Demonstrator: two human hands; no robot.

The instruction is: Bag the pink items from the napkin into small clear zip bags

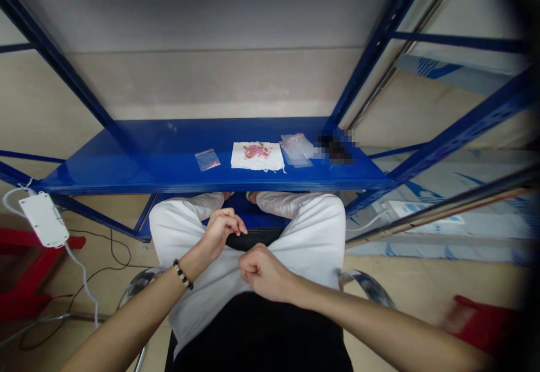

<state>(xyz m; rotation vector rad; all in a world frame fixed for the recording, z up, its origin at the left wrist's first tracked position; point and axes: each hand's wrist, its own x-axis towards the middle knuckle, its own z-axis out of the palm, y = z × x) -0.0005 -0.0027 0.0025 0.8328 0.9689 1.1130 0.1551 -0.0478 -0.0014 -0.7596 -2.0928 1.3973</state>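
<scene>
White cloth with pink flowers [258, 156] lies flat on the blue shelf [160, 146], and its near edge looks frayed to me. To its left I see a little clear zip bag [206, 158] with pink bits [215, 164] near one corner. Just beside the cloth on the right are clear plastic bags [298, 150], and next to those is a dark thing [338, 151] too blurry for me to name. Both hands are above the white trousers [314, 237], away from the cloth. The left hand [223, 230], with a bead bracelet [183, 274] on its wrist, has bent fingers. The right hand [260, 270] is curled up near it. I cannot tell if either one pinches something tiny.
</scene>
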